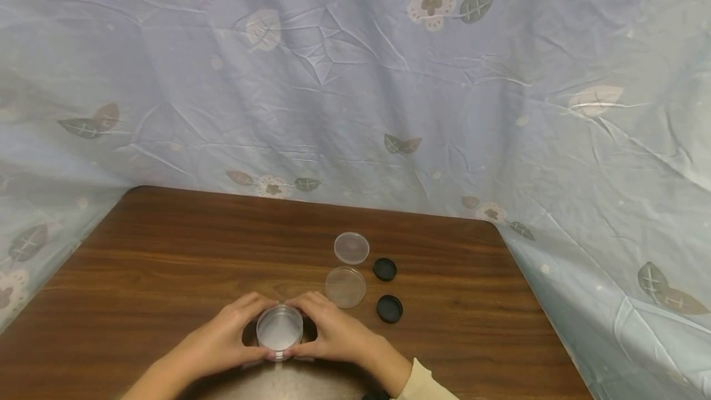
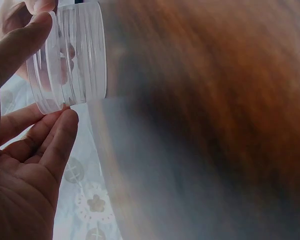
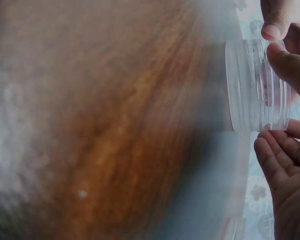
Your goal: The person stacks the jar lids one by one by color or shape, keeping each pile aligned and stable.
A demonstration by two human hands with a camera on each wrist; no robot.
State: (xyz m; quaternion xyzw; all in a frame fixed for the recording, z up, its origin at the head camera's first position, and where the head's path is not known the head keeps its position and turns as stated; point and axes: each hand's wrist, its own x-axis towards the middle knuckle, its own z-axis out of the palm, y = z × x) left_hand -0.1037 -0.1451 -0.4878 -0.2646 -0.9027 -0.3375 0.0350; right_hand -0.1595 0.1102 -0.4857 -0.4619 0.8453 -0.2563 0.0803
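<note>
Together, left hand [image 1: 226, 333], right hand [image 1: 336, 329] grip clear ridged cylinder [image 1: 279, 329]

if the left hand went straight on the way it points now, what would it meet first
The clear round container comes first, since the left hand grips it; past that, probably the right hand on the opposite side, though the depth there is hard to judge.
</note>
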